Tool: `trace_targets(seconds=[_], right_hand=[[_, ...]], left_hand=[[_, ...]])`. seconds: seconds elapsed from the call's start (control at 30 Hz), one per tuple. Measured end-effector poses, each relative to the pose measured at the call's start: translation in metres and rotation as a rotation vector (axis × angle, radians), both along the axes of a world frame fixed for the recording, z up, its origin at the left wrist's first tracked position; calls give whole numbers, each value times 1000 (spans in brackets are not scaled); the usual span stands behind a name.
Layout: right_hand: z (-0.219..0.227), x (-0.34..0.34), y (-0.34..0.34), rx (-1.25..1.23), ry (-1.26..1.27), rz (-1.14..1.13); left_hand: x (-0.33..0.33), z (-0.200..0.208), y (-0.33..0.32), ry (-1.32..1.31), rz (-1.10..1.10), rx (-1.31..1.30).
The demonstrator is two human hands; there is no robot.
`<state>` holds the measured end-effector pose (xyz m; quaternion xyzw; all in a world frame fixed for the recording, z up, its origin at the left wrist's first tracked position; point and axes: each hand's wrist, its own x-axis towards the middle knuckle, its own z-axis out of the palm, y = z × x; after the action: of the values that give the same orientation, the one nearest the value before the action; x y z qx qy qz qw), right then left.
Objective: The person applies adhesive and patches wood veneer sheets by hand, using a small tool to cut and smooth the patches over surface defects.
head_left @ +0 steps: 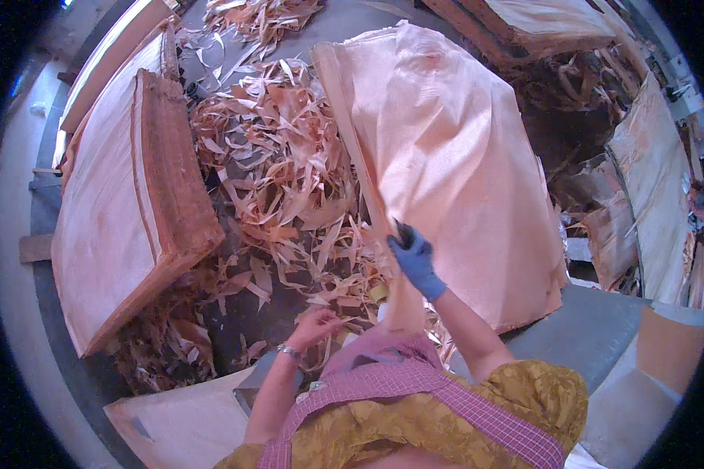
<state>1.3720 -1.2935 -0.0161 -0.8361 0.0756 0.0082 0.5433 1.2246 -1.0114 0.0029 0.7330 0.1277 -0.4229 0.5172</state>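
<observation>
A tall stack of thin, pale wood veneer sheets (469, 156) lies in front of me, its top sheet rippled. My right hand (416, 262), in a blue glove with dark fingers, is closed at the stack's left edge. A small dark point shows at its fingertips; whether that is a tool or the glove cannot be told. Below the hand, a strip of veneer (405, 305) hangs down toward my checked apron (383, 363). My bare left hand (314, 327), a watch at its wrist, has its fingers drawn together beside loose veneer scraps (289, 148); what they hold is unclear.
Another thick veneer stack (109, 211) stands at the left, with a heap of scraps under its near end. More sheets (551, 23) lie at the far right, and ragged-edged veneer (653, 180) leans along the right side. A grey surface (587, 328) extends under the middle stack.
</observation>
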Motion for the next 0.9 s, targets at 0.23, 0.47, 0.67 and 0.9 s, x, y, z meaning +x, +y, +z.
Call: trace_targets(seconds=[0.23, 0.47, 0.67, 0.9], right_hand=[[104, 23, 211, 777, 169, 172], [176, -24, 383, 798, 325, 549], [230, -37, 544, 878, 454, 643], [282, -83, 693, 884, 416, 1150]], left_hand=[[-54, 56, 22, 139, -482, -139], [-79, 29, 148, -252, 815, -283], [-45, 28, 287, -801, 1338, -463], [-27, 59, 451, -1015, 1253, 249]])
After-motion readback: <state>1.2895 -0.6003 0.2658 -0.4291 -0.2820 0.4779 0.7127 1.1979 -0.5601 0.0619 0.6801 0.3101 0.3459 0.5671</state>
